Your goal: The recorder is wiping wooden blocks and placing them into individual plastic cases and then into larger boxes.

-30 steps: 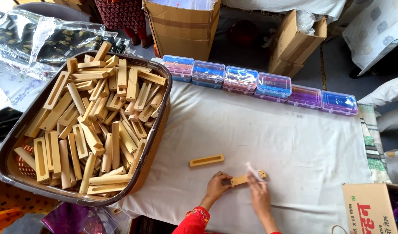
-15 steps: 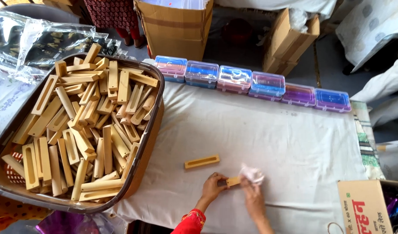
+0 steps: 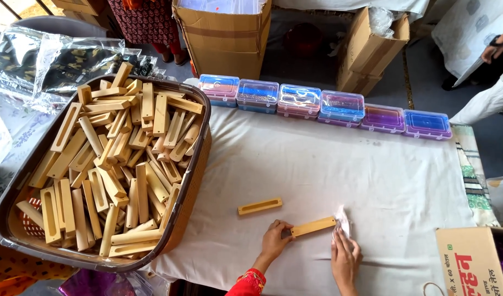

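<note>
My left hand point(image 3: 275, 239) pinches the left end of a long tan wooden block point(image 3: 312, 227) lying on the white cloth near the table's front edge. At the block's right end, my right hand point(image 3: 345, 256) holds a small white cloth point(image 3: 341, 220) pressed against it. A second wooden block point(image 3: 260, 206), with a slot cut along its length, lies loose on the cloth just up and left of my left hand.
A big brown basket point(image 3: 194, 181) heaped with several slotted wooden blocks fills the left side. Several clear plastic cases point(image 3: 322, 105) with coloured contents line the table's far edge. Cardboard boxes point(image 3: 224, 30) stand behind. Another box point(image 3: 473, 260) sits at the lower right. Another person's arm point(image 3: 489, 82) shows at far right.
The block in my hands has turned to lie longer across the cloth, and my right hand with the white cloth has slid to its right end. The camera view shifted slightly.
</note>
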